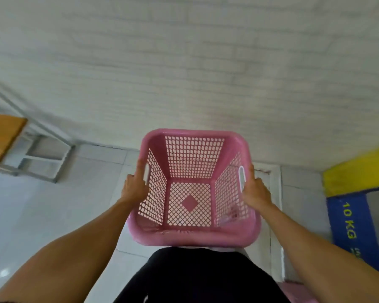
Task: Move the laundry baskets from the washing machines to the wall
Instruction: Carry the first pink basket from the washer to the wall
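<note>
2 big surfaces fill most of what we see: a white brick wall point(184, 73) across the far side and a pale tiled floor point(42, 204) below it. At the far left a metal-framed table with a wooden top point(2, 136) stands against the wall. At the right edge sits a washing machine point(357, 193), yellow on top, with a blue panel marked 10 KG. In the middle we carry 1 pink laundry basket point(195, 237), held off the floor, close in front of our dark clothing and near the wall. Its mesh walls and bottom show nothing inside. Our left hand point(135, 188) is clamped on the basket's left rim beside the handle slot, thumb along the rim. Our right hand point(255, 189) is clamped on the right rim at the other handle slot, with its fingers tucked out of sight.
</note>
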`<move>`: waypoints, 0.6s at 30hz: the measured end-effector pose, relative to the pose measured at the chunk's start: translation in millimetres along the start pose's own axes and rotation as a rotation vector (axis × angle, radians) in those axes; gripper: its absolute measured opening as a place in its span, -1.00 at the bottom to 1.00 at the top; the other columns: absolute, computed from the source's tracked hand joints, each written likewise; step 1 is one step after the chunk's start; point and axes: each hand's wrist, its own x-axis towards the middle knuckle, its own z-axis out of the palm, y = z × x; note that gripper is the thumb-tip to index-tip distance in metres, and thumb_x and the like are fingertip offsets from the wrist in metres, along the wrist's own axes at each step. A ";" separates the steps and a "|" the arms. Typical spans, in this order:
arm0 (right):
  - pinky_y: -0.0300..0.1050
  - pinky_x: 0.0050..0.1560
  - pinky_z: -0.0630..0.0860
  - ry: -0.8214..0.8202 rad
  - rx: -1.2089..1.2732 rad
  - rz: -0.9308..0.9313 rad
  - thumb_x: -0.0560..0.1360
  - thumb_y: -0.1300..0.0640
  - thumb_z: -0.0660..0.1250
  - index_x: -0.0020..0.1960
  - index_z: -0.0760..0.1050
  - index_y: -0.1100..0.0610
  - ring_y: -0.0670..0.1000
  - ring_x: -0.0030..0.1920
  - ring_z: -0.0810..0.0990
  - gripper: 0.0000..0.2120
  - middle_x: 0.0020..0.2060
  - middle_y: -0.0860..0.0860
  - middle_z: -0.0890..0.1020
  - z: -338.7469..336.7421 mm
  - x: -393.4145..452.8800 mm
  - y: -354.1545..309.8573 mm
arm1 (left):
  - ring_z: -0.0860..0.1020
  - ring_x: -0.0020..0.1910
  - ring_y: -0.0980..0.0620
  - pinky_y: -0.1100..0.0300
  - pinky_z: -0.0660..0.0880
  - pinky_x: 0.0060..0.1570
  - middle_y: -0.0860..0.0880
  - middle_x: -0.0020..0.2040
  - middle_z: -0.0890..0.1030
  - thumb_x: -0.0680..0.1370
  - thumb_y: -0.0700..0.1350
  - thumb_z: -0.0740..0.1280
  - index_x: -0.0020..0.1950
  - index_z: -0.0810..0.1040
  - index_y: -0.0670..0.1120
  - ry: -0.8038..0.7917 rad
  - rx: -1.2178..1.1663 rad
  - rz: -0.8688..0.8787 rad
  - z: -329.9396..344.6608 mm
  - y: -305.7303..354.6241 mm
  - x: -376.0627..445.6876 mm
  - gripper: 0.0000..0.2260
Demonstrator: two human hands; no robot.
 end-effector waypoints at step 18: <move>-0.18 -0.45 0.42 -0.206 -0.181 -0.430 0.64 0.14 0.22 0.60 -0.35 -0.12 0.03 -0.28 0.57 -0.17 0.13 0.24 0.56 110.2 64.4 -299.1 | 0.54 -0.31 -0.07 0.05 0.55 -0.32 -0.17 -0.12 0.53 0.47 -0.09 0.32 0.42 -0.15 0.44 0.209 -0.219 -0.357 -129.3 -237.2 39.9 -0.20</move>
